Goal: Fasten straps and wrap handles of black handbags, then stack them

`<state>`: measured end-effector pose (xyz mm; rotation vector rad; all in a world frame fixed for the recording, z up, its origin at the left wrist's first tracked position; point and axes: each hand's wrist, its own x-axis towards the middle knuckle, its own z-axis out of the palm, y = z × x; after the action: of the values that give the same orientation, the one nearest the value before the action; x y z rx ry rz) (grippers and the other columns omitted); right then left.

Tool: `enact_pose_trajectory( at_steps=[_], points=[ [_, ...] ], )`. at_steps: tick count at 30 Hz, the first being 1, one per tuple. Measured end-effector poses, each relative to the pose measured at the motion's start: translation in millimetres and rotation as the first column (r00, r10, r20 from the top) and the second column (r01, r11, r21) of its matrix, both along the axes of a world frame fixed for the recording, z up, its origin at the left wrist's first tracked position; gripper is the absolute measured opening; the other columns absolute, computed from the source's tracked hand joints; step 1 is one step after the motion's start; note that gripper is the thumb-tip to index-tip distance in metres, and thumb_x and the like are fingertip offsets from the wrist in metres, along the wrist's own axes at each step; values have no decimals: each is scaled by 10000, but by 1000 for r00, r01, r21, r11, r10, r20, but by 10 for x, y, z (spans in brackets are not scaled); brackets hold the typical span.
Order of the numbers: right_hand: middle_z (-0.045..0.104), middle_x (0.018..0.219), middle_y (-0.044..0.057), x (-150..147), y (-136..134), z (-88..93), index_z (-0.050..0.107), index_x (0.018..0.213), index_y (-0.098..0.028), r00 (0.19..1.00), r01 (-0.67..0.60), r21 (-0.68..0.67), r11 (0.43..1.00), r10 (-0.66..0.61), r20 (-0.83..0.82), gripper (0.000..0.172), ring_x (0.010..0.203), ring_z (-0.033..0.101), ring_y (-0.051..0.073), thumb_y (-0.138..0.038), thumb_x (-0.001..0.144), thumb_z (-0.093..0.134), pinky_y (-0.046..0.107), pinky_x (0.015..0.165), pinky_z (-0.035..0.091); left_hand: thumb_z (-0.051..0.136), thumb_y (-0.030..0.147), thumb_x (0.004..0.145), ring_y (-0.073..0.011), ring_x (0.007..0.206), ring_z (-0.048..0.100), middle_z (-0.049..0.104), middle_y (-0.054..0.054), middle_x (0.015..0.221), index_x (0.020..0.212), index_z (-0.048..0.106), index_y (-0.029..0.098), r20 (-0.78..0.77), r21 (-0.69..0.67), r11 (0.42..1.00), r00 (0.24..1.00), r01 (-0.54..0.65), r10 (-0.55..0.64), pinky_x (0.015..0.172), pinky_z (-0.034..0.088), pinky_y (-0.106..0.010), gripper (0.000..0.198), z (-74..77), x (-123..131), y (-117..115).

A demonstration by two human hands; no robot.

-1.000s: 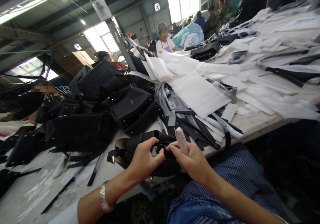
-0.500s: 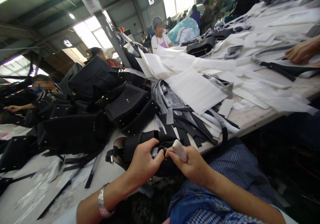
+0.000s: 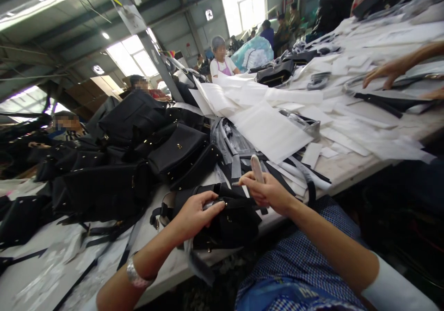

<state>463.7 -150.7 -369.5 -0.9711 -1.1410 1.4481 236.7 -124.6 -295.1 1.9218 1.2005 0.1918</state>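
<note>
On the table edge in front of me lies a black handbag (image 3: 239,220) with small gold-coloured studs. My left hand (image 3: 197,214) is closed on its upper edge, thumb and fingers pinching the material near a stud. My right hand (image 3: 270,191) is raised just above the bag's right end, closed around a whitish, blunt-ended rod-like piece (image 3: 256,167) that sticks up out of the fist. A thin dark tip shows at its fingertips, too small to name. From the bag's lower left side hangs a wrapped grey strap (image 3: 199,264).
More black bags (image 3: 100,188) are heaped to the left. White foam sheets (image 3: 272,128) and dark strips (image 3: 284,179) cover the table beyond. At the right, a co-worker's hand (image 3: 388,75) reaches over a strap. Another person (image 3: 222,61) stands at the far side.
My right hand has lifted up and right, away from the left hand, with the whitish piece in it. The left hand stays on the bag. The co-worker's hand has moved left.
</note>
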Motion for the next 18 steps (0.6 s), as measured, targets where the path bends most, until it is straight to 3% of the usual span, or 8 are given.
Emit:
enact_pose_trajectory(
  at_steps=[2, 4, 7, 8, 10, 13, 15, 18],
  points=[
    [489, 529, -51, 125, 185, 34, 642, 1054, -169, 931, 166, 138, 976, -201, 304, 411, 435, 465, 120, -536, 897, 546, 240, 458, 407, 513, 552, 929, -109, 497, 490, 594, 21, 674, 1073, 654, 187, 41, 53, 998, 998, -43, 40, 490, 378, -225, 416, 48, 7, 47],
    [685, 778, 58, 207, 301, 82, 614, 1222, -178, 706, 236, 294, 926, -371, 603, 452, 704, 649, 227, -444, 857, 626, 343, 682, 518, 478, 555, 950, -140, 649, 590, 685, -32, 931, 1211, 616, 229, 138, 107, 987, 985, -116, 100, 575, 447, -241, 440, 114, 20, 80],
    [666, 1212, 175, 198, 225, 209, 577, 1323, -164, 407, 278, 502, 819, -574, 711, 531, 1128, 606, 348, -273, 812, 668, 454, 953, 463, 526, 430, 957, -215, 1102, 603, 622, -62, 1299, 1283, 594, 257, 335, 28, 987, 932, -159, 140, 884, 482, -289, 376, 241, 40, 96],
    [662, 1229, 169, 148, 126, 260, 623, 1266, -166, 411, 289, 538, 792, -610, 678, 438, 1147, 601, 338, -261, 839, 636, 439, 967, 457, 571, 365, 937, -228, 1200, 558, 595, -62, 1352, 1289, 595, 256, 394, -52, 989, 907, -139, 148, 967, 450, -304, 370, 283, 51, 89],
    [730, 1051, 111, -29, -145, 348, 720, 1050, -188, 593, 255, 495, 831, -539, 598, 256, 966, 673, 267, -316, 929, 535, 354, 854, 503, 659, 250, 866, -243, 1266, 520, 547, -69, 1418, 1312, 584, 257, 484, -227, 971, 856, -75, 179, 1039, 412, -334, 452, 351, 93, 54],
    [730, 778, 31, -407, -537, 375, 745, 903, -197, 896, -61, 219, 974, -43, 442, 315, 630, 639, 164, -430, 944, 537, 246, 572, 462, 707, 180, 808, -259, 1234, 554, 495, -94, 1466, 1331, 567, 257, 582, -378, 926, 772, -21, 255, 1017, 447, -363, 547, 406, 217, -34],
    [688, 687, 15, -629, -667, 328, 745, 902, -166, 942, -175, 100, 979, 137, 307, 288, 569, 591, 135, -424, 899, 616, 213, 497, 407, 714, 163, 801, -262, 1195, 588, 475, -104, 1479, 1352, 549, 262, 632, -395, 918, 725, -3, 275, 981, 480, -361, 584, 418, 305, -100],
    [615, 590, 0, -761, -661, 280, 741, 855, -130, 972, -211, 23, 977, 207, 108, 353, 488, 525, 94, -458, 899, 618, 187, 454, 372, 705, 215, 848, -269, 1211, 585, 409, -95, 1531, 1426, 464, 314, 675, -333, 941, 682, -59, 282, 934, 517, -348, 634, 399, 336, -234]
  ],
)
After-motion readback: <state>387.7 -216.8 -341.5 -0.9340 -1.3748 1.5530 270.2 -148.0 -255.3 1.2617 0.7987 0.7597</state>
